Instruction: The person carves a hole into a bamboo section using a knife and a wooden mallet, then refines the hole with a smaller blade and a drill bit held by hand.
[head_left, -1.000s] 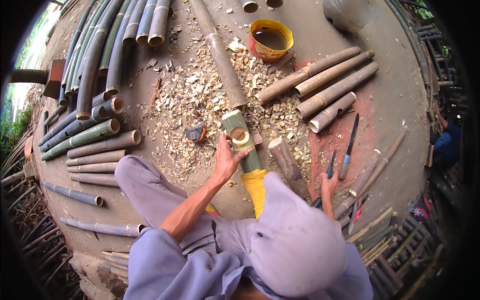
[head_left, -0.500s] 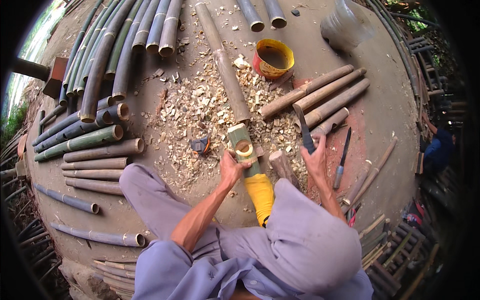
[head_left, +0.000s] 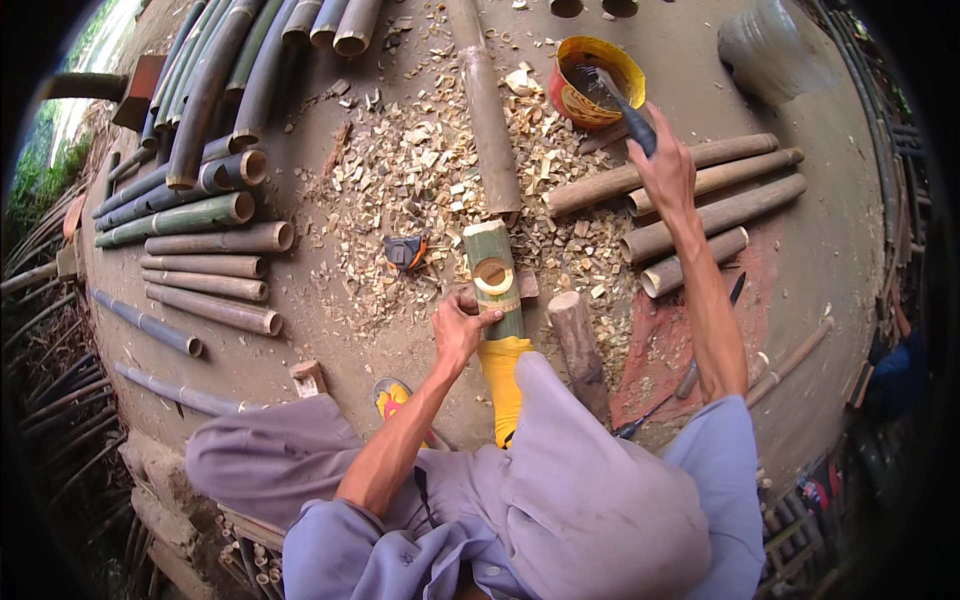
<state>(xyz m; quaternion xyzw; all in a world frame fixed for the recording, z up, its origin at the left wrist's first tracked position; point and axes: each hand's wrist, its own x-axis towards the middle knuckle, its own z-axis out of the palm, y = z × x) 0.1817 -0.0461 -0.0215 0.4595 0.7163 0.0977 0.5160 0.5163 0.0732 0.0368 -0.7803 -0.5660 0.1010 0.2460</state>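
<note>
My left hand [head_left: 460, 328] is closed on a short green bamboo piece [head_left: 486, 246], thumb across it just below a round hole cut in its upper side. The piece's far end is close to a long brown bamboo pole [head_left: 488, 130]; yellow cloth [head_left: 505, 385] covers or meets its near end. Out to the front right, my right hand [head_left: 664, 168] grips the dark handle of a knife [head_left: 640, 128]. Its blade reaches into a red and yellow bucket [head_left: 574, 104] holding dark liquid, and the tip is hard to make out.
Pale wood chips [head_left: 420, 190] cover the ground around a tape measure [head_left: 404, 252]. Cut bamboo lengths [head_left: 220, 238] lie at left, brown ones [head_left: 715, 215] at right. A short wooden stump [head_left: 577, 340] stands beside my knee. Another blade [head_left: 738, 288] lies at right.
My right hand has swung forward with the knife, from beside the brown bamboo lengths to the bucket. The left hand still holds the green piece. The view has shifted, showing a foot.
</note>
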